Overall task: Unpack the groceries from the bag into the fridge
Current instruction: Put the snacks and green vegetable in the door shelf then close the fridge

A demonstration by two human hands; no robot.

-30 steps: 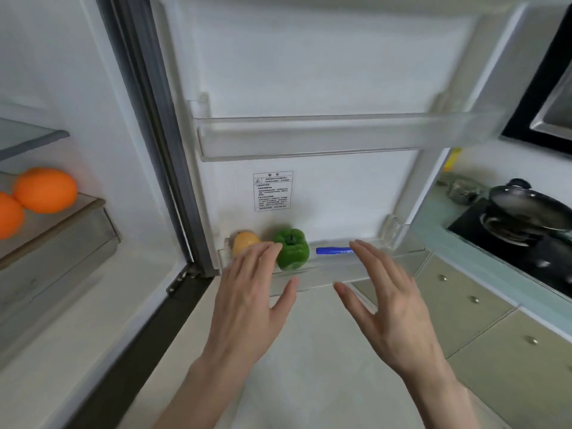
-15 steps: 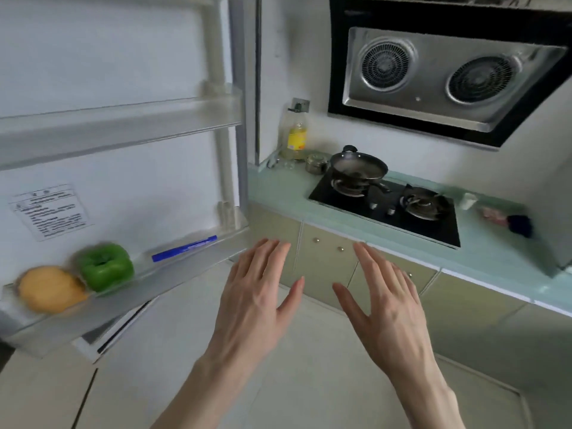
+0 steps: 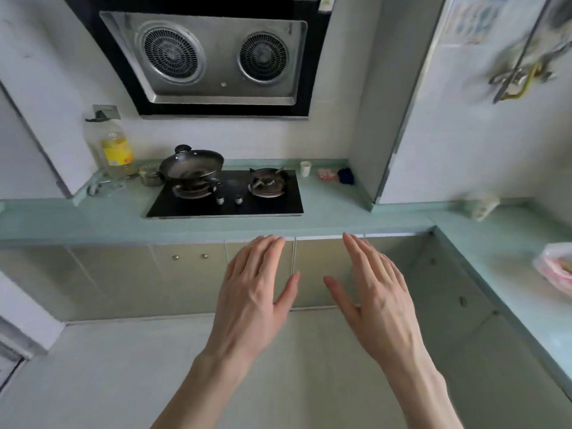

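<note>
Both hands are held out flat in the air, backs up, in front of the cupboards. The left hand has its fingers spread wide and holds nothing. The right hand is the same, fingers stretched out and empty. The thumbs point at each other but do not touch.

The bag sits on the bench far off to the right, at the edge of the view. It looks like thin, crinkly plastic, white with some pink, but it is cut off and blurry, so what is inside cannot be told. It is well apart from both hands.

The bench is smooth and pale green, and bends round the corner. A flat black glass stove is set into it. A round dark pan rests on the left burner. Beside it stands a clear plastic oil bottle with a yellow label. A shiny metal hood with two round grilles hangs on the wall above. The cupboard doors below are plain beige with little round knobs. The floor is pale and smooth.
</note>
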